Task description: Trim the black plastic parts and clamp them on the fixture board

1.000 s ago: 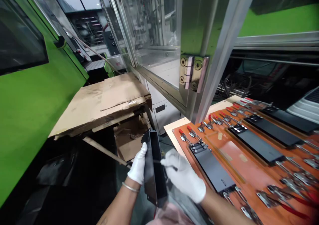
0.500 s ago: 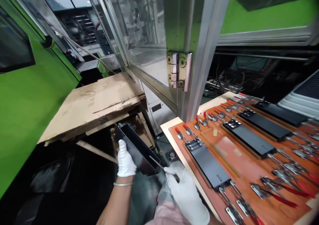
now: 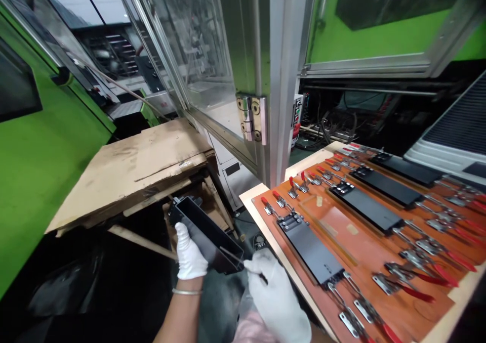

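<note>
My left hand (image 3: 191,256), in a white glove, is closed around the side of a long black open-topped plastic housing (image 3: 210,244). The housing tilts, its far end up and left and its near end toward my right hand. My right hand (image 3: 269,287), also gloved in white, pinches a thin rod-like tool (image 3: 231,255) between thumb and fingers. The tool reaches over the rim at the near end of the housing; whether its tip touches the inside I cannot tell. The tool's handle is hidden in my right hand.
On the right, an orange fixture board (image 3: 364,242) carries several black panels (image 3: 311,247) held by red-handled toggle clamps (image 3: 406,282). Cardboard (image 3: 132,156) covers a wooden table at left. A hinged metal door frame (image 3: 277,90) stands ahead, with a green machine (image 3: 49,145) at far left.
The view has swung slightly to the right, so the surroundings sit further left. Both hands keep their grips, and the tool now lies lower across the housing's near end.
</note>
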A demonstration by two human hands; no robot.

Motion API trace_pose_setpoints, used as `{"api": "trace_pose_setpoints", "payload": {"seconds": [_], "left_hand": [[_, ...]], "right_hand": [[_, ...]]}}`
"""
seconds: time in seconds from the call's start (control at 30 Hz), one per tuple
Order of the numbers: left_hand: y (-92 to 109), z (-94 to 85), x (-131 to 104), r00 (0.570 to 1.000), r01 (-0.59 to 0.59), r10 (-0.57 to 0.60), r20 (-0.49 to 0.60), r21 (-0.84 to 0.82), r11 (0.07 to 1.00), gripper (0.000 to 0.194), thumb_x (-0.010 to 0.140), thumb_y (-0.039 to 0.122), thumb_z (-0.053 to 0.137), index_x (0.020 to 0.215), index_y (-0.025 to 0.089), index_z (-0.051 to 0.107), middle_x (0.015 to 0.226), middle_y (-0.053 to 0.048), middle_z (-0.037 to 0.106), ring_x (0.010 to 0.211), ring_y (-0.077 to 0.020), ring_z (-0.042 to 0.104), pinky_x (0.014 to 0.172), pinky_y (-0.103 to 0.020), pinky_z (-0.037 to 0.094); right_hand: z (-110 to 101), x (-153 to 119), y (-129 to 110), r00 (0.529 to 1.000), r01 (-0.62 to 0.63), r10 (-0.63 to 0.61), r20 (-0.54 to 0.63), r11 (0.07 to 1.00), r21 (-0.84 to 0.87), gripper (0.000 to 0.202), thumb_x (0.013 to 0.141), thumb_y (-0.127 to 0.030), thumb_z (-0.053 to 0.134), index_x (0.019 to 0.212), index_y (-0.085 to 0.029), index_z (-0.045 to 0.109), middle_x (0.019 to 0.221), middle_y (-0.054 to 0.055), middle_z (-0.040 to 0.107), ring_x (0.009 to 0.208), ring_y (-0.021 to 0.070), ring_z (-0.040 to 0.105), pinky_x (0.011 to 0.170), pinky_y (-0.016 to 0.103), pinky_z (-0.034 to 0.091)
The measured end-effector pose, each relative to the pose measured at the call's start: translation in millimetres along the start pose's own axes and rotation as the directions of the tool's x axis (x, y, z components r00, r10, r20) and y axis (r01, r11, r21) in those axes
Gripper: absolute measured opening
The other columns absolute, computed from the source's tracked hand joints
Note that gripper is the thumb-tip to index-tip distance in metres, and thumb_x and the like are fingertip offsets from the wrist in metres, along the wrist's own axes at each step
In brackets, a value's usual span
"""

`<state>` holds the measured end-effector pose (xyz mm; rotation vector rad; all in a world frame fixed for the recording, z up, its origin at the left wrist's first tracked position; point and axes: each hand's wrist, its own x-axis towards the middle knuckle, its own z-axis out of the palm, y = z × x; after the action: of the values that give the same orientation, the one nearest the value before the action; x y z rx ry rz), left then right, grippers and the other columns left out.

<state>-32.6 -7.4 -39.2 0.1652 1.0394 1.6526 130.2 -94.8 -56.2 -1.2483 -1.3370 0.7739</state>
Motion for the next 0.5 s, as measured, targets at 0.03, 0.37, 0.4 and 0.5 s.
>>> {"api": "trace_pose_setpoints", "payload": {"seconds": [0.03, 0.37, 0.4, 0.5], "left_hand": [[-0.6, -0.1, -0.1, 1.000, 0.003, -0.003, -0.002, 0.004, 1.000, 0.048, 0.088, 0.060, 0.048, 0.120, 0.028, 0.064, 0.087, -0.002, 0.076, 0.092, -0.0197, 0.072, 0.090, -0.032, 0.055], [-10.2, -4.0, 0.3, 0.996, 0.084, -0.084, -0.003, 0.087, 0.993, 0.047, 0.085, 0.057, 0.058, 0.116, 0.022, 0.064, 0.081, -0.004, 0.076, 0.079, -0.0220, 0.074, 0.079, -0.034, 0.059], [-10.8, -3.8, 0.2, 0.997, 0.073, -0.072, -0.016, 0.103, 0.992, 0.045, 0.085, 0.055, 0.058, 0.116, 0.022, 0.064, 0.081, -0.003, 0.076, 0.078, -0.0215, 0.074, 0.079, -0.033, 0.059], [-12.2, -2.2, -1.3, 0.997, 0.063, -0.058, -0.045, 0.132, 0.989, 0.043, 0.085, 0.053, 0.059, 0.113, 0.022, 0.065, 0.079, -0.003, 0.075, 0.078, -0.0211, 0.073, 0.077, -0.033, 0.059]], "right_hand": [[-1.3, 0.8, -0.6, 1.000, 0.003, -0.003, -0.002, 1.000, 0.001, 0.017, 0.085, -0.013, 0.050, 0.076, -0.021, 0.062, 0.076, 0.003, 0.063, 0.073, 0.0167, 0.062, 0.073, 0.028, 0.053], [-16.1, 4.9, -6.2, 0.993, 0.000, 0.002, 0.120, 1.000, -0.017, 0.018, 0.085, -0.012, 0.047, 0.074, -0.021, 0.058, 0.077, 0.002, 0.061, 0.073, 0.0151, 0.061, 0.072, 0.026, 0.050], [-17.1, 4.6, -5.8, 0.992, -0.013, 0.015, 0.122, 1.000, -0.013, 0.018, 0.085, -0.013, 0.046, 0.073, -0.021, 0.056, 0.076, 0.002, 0.060, 0.072, 0.0150, 0.061, 0.073, 0.026, 0.050], [-19.8, 4.7, -3.3, 0.988, -0.009, 0.011, 0.156, 1.000, -0.017, 0.016, 0.083, -0.011, 0.048, 0.073, -0.022, 0.054, 0.076, 0.002, 0.059, 0.074, 0.0157, 0.060, 0.075, 0.027, 0.050]]}}
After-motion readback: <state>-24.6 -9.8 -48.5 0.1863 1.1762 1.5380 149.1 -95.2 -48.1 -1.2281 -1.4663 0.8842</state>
